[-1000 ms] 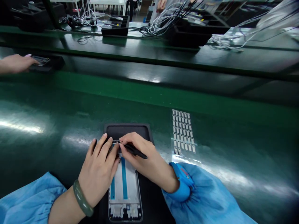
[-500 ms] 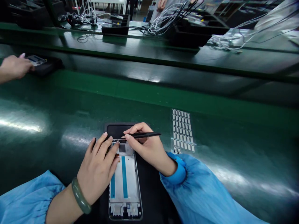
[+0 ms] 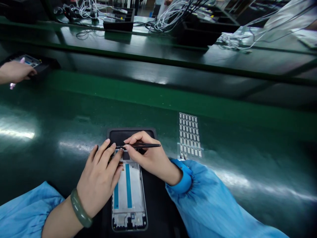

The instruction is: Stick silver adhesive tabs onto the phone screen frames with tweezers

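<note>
**Close work at the far end of a phone frame [image 3: 135,191]**

The green bench [image 3: 74,110] spread under everything, giving both forearms room to come in from either side. On it, directly before the person, lay a black tray [image 3: 133,129], its raised rim showing beyond the work; it probably served to cushion the piece and keep it from sliding. A second dark tray [image 3: 47,66] sat well apart at upper left.

The phone frame lay flat on the nearer tray, lengthwise away from the body, likely so that both hands could meet at its far end without crossing.

The left hand [image 3: 99,173] was spread open over the frame's left edge, fingertips down near the top, gripping nothing that could be seen; it seemed to be steadying. The right hand [image 3: 150,160] was closed in a pinch, thumb and forefinger near the working end of a black tool [image 3: 148,145], apparently for fine control. A co-worker's hand [image 3: 17,72] was at the second tray.

A sheet of small pale pieces [image 3: 189,135] lay just right of the tray, within easy reach of the right hand. A blue wristband [image 3: 185,181] circled the right wrist, a green bangle [image 3: 80,208] the left. Whatever lay under the tool's tip was too small to make out.
</note>
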{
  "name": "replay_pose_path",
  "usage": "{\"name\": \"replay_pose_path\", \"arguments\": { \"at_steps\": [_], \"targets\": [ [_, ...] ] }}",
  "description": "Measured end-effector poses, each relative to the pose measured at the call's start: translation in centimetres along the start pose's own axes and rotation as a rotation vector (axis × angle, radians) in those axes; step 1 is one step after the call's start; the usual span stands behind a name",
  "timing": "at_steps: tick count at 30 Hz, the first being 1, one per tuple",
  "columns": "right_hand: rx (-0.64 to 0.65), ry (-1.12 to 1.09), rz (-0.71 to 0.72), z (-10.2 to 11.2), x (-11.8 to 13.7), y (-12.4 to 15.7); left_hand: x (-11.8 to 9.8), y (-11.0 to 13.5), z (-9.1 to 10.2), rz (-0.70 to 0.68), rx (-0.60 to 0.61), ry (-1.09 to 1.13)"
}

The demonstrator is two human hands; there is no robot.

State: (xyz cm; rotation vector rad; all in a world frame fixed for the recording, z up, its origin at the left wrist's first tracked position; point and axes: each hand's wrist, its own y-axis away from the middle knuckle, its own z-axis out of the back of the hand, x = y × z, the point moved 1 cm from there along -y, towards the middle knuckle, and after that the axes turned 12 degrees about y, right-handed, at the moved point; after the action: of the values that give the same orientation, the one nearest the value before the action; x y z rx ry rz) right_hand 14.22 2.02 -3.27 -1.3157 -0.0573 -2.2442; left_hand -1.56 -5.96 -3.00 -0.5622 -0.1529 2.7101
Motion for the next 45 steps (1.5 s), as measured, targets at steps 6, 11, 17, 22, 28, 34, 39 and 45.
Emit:
{"name": "replay_pose_path", "arguments": {
  "at_steps": [6,11,17,22,28,34,39,45],
  "targets": [
    [0.000,0.026,0.010,-0.1,0.0,0.0,0.0,0.0,-0.1,-0.005,-0.013,0.002],
    [0.005,0.042,0.019,-0.1,0.0,0.0,0.0,0.0,-0.1,-0.006,-0.001,0.001],
    [0.007,0.143,0.125,-0.3,0.4,0.2,-0.1,0.0,0.0,-0.016,-0.016,-0.011],
    [0.013,0.121,0.125,-0.3,0.4,0.2,-0.1,0.0,-0.1,-0.021,-0.011,-0.025],
    [0.003,0.109,0.041,-0.4,0.3,0.0,-0.1,0.0,-0.1,-0.020,-0.017,-0.031],
    [-0.006,0.194,0.084,-0.6,0.4,-0.1,-0.4,-0.1,-0.3,-0.014,-0.022,-0.070],
    [-0.042,0.127,0.012,-1.0,0.1,-0.3,-0.5,-0.1,-0.5,-0.022,-0.035,-0.100],
    [-0.072,0.119,-0.023,-1.0,0.2,-0.3,-0.5,-0.1,-0.2,-0.002,-0.035,-0.097]
  ]
}}
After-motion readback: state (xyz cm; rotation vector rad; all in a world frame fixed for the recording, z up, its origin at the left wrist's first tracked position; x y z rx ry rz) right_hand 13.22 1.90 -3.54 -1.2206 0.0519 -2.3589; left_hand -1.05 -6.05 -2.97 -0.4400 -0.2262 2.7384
